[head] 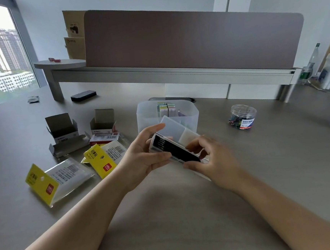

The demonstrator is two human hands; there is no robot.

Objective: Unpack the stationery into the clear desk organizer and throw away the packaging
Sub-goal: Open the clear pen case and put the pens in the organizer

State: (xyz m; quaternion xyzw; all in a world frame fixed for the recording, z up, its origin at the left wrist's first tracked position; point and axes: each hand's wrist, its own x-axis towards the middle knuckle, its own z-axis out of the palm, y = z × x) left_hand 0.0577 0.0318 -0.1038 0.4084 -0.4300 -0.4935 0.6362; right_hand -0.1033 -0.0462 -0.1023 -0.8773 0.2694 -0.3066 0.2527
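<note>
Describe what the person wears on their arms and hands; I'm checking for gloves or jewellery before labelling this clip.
Nothing is worn. The left hand and right hand are bare, with no gloves, rings or bracelets showing. Both forearms are uncovered up to the frame's edge: no sleeves, watch or bands visible. The fingers carry no tape or markings.

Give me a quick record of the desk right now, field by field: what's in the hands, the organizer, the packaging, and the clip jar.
held item: clear pen box, lid open
left hand: grips the box's left end
right hand: grips its right end
organizer: behind the hands, sticky notes inside
packaging: two opened cartons, yellow-carded wrappers, left of the hands
clip jar: closed, right of organizer
</note>
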